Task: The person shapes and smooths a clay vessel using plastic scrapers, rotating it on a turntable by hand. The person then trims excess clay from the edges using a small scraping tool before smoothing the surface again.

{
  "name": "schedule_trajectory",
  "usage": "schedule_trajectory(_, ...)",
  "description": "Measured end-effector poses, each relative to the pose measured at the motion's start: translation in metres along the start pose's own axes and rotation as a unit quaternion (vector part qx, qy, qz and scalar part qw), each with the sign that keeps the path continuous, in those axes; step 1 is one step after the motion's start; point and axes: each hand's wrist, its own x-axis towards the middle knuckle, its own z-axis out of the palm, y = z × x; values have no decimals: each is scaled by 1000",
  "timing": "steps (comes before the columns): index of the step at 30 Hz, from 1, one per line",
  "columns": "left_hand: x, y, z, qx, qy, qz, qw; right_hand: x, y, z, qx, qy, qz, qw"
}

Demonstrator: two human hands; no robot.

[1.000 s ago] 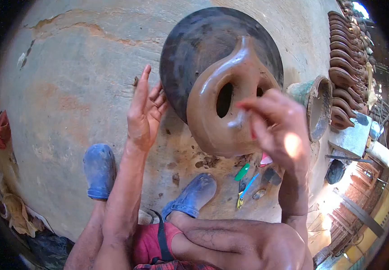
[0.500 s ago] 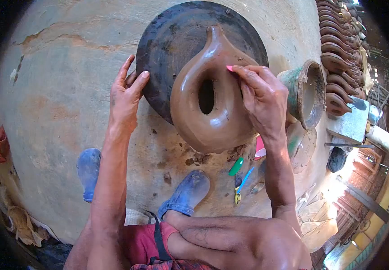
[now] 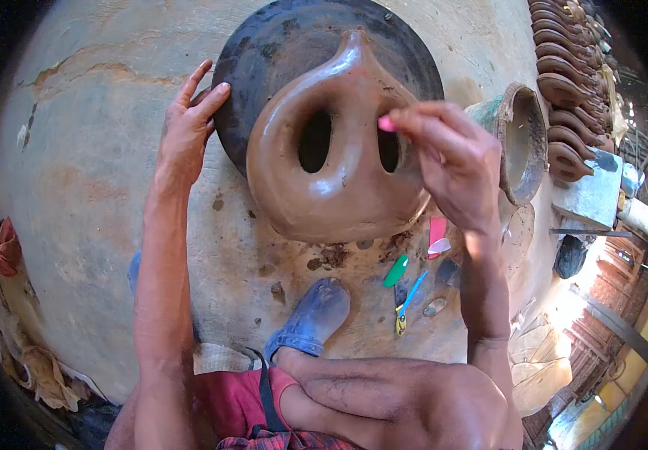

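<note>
- Head view: the right hand (image 3: 455, 161) pinches a small pink scraper (image 3: 387, 124) between thumb and fingertips, its edge at the wet clay pot (image 3: 328, 161) beside the right-hand hole.
- The pot, with two oval openings and a pointed spout, sits on the dark round wheel (image 3: 279, 45).
- The left hand (image 3: 185, 127) lies open, fingers spread on the wheel's left rim.
- A clay-smeared bucket (image 3: 523, 142) stands just right of the pot; its contents cannot be made out.
- Coloured tools (image 3: 406, 281) lie on the floor near a blue shoe (image 3: 310, 319).
- No readable writing.
</note>
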Motion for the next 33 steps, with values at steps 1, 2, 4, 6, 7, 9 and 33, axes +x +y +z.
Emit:
schedule_trajectory(1,-1,1,1,3,-1,-2,1000,4,-3,8,-56,84,23,995)
schedule_trajectory(2,-3,4,5,5,5,0,1000,7,-9,15,-68,93,31,993)
schedule_trajectory(4,-5,7,6,7,12,1,1000,5,-9,25,-78,75,12,994)
schedule_trajectory(6,-5,8,4,16,5,-2,1000,2,-12,28,-96,37,-16,995)
schedule_trajectory(7,-4,7,3,15,7,-3,1000,0,-14,26,-95,34,-17,995)
schedule_trajectory(9,3,5,-2,31,-3,-3,1000,-6,-13,16,-42,-17,-38,998)
schedule_trajectory(33,84,21,-6,57,-103,35,992,22,36,-12,-254,-44,-250,933)
